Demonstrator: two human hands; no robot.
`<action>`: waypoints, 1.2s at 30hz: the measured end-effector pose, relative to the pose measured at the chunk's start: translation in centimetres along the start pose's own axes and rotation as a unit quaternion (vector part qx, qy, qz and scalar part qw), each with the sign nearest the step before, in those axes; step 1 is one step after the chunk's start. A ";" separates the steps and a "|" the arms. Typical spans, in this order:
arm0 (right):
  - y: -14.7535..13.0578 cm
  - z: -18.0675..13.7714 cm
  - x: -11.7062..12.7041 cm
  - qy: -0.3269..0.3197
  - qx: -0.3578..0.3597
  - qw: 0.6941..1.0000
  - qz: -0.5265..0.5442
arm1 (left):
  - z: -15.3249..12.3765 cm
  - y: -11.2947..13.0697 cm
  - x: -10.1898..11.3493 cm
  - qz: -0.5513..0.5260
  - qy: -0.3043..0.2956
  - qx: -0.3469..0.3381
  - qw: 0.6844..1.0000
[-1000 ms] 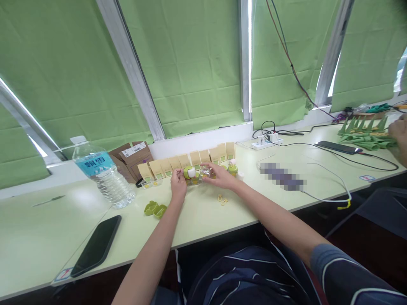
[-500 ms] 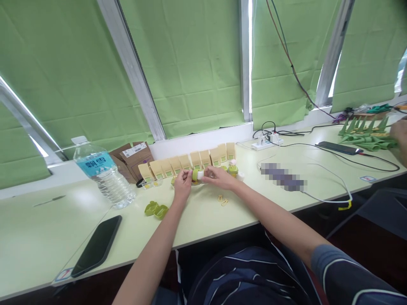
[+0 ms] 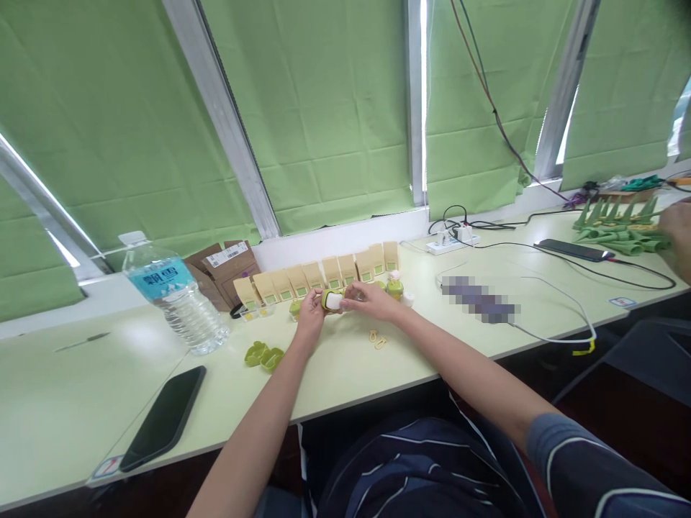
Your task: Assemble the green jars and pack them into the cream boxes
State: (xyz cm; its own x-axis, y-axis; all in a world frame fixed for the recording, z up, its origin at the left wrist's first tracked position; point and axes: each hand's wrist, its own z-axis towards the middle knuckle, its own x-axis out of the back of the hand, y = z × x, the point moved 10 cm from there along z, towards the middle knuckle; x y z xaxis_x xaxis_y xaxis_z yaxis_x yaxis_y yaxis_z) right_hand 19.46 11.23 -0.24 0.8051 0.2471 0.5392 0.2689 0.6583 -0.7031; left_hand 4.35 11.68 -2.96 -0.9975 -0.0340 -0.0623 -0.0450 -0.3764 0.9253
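My left hand (image 3: 312, 314) grips a small green case (image 3: 325, 296) between thumb and fingers, just above the table. A white rounded block (image 3: 335, 301) sits in the case's opening, facing me. The fingers of my right hand (image 3: 373, 301) are closed on the white block from the right side. Behind my hands stand another green case (image 3: 395, 289) and a small white piece (image 3: 409, 298). Two pale yellow clip-like loops (image 3: 380, 343) lie in front of my right hand. Nearer my left forearm rest open green shells (image 3: 271, 359).
Tan paper packets (image 3: 314, 275) stand in a row along the wall, beside a clear tray (image 3: 255, 312). To the left are a big water bottle (image 3: 181, 298), a cardboard box (image 3: 224, 270) and a phone (image 3: 165, 417). Cables run from a power strip (image 3: 452, 246). Another person's hand (image 3: 677, 230) shows far right.
The green case has turned in my hands, so its opening with the white block now faces me more. Both hands stay in nearly the same place.
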 end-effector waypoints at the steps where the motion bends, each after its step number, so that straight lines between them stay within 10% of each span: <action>1: 0.1 0.0 0.0 -0.001 -0.001 1.000 -0.001 | 0.0 0.0 0.0 -0.005 -0.001 0.004 1.000; 19: 0.2 -0.2 0.3 0.005 -0.017 1.000 -0.011 | -0.9 2.3 -1.4 0.172 -0.041 -0.080 0.981; 36: 1.1 0.2 0.4 0.008 -0.029 1.000 -0.006 | -0.6 1.0 -1.3 -0.038 -0.046 -0.006 0.998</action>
State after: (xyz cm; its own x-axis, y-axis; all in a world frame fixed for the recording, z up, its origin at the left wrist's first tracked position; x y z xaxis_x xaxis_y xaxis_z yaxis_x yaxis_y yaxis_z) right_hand 19.99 12.20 -0.77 0.8098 0.2270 0.5409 0.3092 0.6184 -0.7225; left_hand 5.67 10.79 -2.15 -0.9921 0.0805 -0.0965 -0.1203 -0.3855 0.9148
